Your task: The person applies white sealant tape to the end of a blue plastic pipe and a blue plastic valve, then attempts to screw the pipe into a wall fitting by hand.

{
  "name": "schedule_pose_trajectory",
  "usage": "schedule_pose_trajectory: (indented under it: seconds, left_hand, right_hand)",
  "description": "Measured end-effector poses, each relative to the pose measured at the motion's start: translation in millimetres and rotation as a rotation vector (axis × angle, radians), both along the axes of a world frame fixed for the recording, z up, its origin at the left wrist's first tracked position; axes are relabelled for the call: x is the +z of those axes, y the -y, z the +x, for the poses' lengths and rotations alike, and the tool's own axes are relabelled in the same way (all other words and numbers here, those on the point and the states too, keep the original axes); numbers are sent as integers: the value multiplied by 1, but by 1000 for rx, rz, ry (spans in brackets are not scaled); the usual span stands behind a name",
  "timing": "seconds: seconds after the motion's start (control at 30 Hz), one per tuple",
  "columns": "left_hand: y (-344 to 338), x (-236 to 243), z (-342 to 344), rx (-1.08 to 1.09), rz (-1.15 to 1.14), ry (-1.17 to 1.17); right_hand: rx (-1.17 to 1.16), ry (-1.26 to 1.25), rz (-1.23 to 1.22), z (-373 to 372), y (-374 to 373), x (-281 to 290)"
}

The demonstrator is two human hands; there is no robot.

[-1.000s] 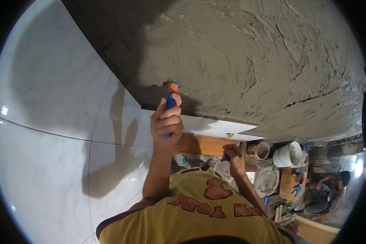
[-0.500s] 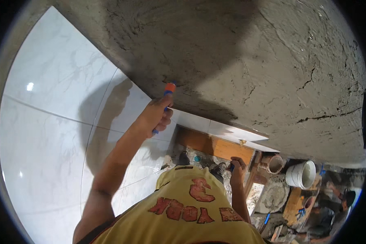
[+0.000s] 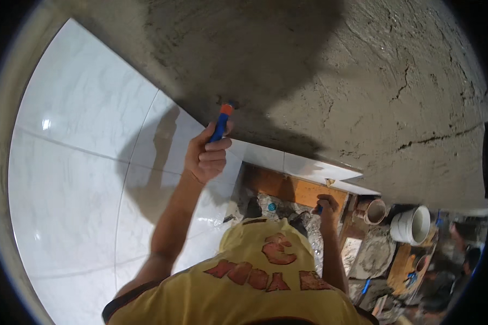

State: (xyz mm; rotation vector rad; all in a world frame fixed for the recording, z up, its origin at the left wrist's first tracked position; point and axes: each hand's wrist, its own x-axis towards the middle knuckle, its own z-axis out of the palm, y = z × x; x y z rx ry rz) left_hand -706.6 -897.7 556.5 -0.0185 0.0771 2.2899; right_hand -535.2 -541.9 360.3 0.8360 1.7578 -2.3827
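My left hand [image 3: 209,154] is raised in front of the wet grey mortar wall [image 3: 303,92]. Its fingers close round a hand tool with a blue handle and orange collar [image 3: 220,124]. The tool's far end meets the mortar in shadow, so its head cannot be made out. Just left of that hand, glossy white marbled tiles [image 3: 76,108] cover the lower surface, bordering the mortar. My right hand [image 3: 328,205] hangs lower, beside the wooden plank, curled round a small dark blue object [image 3: 321,207] whose kind is hidden by the fingers.
An orange-brown wooden plank [image 3: 314,194] lies under a white tile strip [image 3: 320,169]. To the right stand a brownish bucket [image 3: 374,211] and a white bucket [image 3: 409,225]. A mortar-covered slab [image 3: 374,257] lies below them. Another person [image 3: 463,265] is at the far right.
My left hand has turned, showing more of the blue handle, and the tool's tip has shifted slightly up. My right hand has risen a little. The whole view has shifted slightly.
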Motion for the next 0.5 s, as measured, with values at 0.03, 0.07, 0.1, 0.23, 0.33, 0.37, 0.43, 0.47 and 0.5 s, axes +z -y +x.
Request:
schedule_pose_trajectory:
  seconds: [0.03,0.07,0.1,0.23,0.33,0.37,0.43,0.47,0.5]
  left_hand:
    - [-6,-7,0,0,121,2]
    - [-2,-7,0,-23,122,11]
    - [3,-3,0,-21,-4,-20]
    - [-14,36,3,14,-890,-46]
    - [-29,49,8,63,-1344,-161]
    - [-30,51,10,88,-1360,-150]
    - [-38,52,10,54,-2042,-514]
    - [-35,44,4,70,-2056,-496]
    - [-29,30,-2,127,-2319,-826]
  right_hand:
    - [-18,-21,63,6,-2,5]
    - [-34,-44,123,11,-2,10]
    - [-16,-93,148,20,-3,12]
    - [-177,-96,157,38,1,-3]
    - [-120,24,24,33,2,-21]
    - [-124,49,5,28,4,-25]
    - [-80,54,-20,17,10,-32]
    - [-54,63,-31,12,9,-40]
    - [-44,31,59,12,8,-61]
